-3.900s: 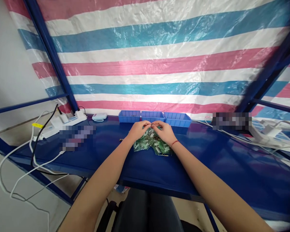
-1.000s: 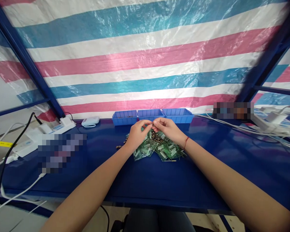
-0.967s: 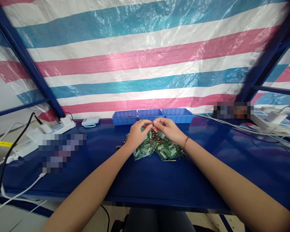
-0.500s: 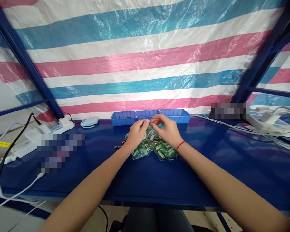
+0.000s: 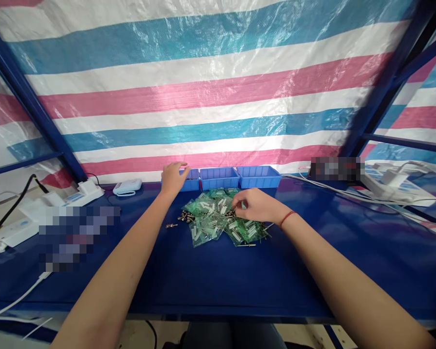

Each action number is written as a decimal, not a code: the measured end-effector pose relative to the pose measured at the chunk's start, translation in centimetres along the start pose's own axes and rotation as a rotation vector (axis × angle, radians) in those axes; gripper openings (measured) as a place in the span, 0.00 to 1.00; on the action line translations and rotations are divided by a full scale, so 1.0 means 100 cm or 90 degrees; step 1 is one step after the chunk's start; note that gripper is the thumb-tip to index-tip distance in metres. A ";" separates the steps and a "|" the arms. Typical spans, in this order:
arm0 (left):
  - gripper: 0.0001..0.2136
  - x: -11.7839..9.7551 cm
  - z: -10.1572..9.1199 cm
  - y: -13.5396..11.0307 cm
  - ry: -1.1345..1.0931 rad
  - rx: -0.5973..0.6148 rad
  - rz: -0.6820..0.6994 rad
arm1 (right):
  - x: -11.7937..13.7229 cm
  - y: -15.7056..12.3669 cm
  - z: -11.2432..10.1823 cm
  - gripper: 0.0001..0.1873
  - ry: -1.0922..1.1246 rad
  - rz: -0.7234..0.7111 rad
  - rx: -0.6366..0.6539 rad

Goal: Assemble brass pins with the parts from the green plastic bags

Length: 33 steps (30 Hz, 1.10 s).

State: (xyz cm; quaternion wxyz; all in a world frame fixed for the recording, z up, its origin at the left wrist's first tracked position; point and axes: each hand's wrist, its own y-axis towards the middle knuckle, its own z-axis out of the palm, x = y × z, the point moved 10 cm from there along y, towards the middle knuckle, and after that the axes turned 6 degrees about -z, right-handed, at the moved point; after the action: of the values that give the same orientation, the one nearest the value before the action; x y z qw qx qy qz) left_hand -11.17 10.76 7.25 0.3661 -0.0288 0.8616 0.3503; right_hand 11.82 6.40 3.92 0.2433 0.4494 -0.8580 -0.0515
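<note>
My left hand (image 5: 172, 179) is over the left blue bin (image 5: 192, 185), its fingers stretched and a little apart, with nothing visible in them. My right hand (image 5: 256, 206) reaches into the right side of a pile on the table, fingers curled down and thumb bent inward. Whatever lies at those fingertips is too small to make out. The pile has green-tinted clear plastic bags (image 5: 207, 228) holding small white pieces, with small brass-coloured metal parts (image 5: 185, 216) among and beside them. One metal part (image 5: 171, 226) lies apart at the left, and a thin pin (image 5: 247, 245) lies in front.
Beside the left bin stand a middle blue bin (image 5: 220, 180) and a right blue bin (image 5: 258, 178). A pale blue case (image 5: 127, 187) lies at the back left. Power strips with white plugs (image 5: 53, 200) and cables (image 5: 334, 186) occupy both sides of the blue table (image 5: 218, 283).
My hands were together above the pile, fingertips meeting at a small thing. Now they have separated: the left moved left to the left bin, the right lowered into the pile.
</note>
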 end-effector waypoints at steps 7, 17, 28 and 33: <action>0.10 -0.021 0.026 -0.040 0.103 0.080 0.111 | -0.006 -0.001 0.018 0.07 -0.047 0.025 0.103; 0.09 -0.073 0.055 -0.088 0.070 0.204 0.249 | -0.004 0.000 0.024 0.07 -0.067 0.027 0.098; 0.12 -0.087 0.060 -0.100 -0.023 0.260 0.230 | -0.006 0.003 -0.003 0.11 0.258 0.046 -0.113; 0.10 -0.087 0.056 -0.099 -0.066 0.244 0.202 | -0.016 0.003 -0.003 0.13 0.399 0.079 -0.193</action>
State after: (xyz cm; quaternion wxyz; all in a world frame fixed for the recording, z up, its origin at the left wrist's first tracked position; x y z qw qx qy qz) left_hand 1.67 5.03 4.39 0.3492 0.1951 0.8860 0.2347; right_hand 12.47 7.89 3.70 0.5613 0.3494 -0.7499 -0.0230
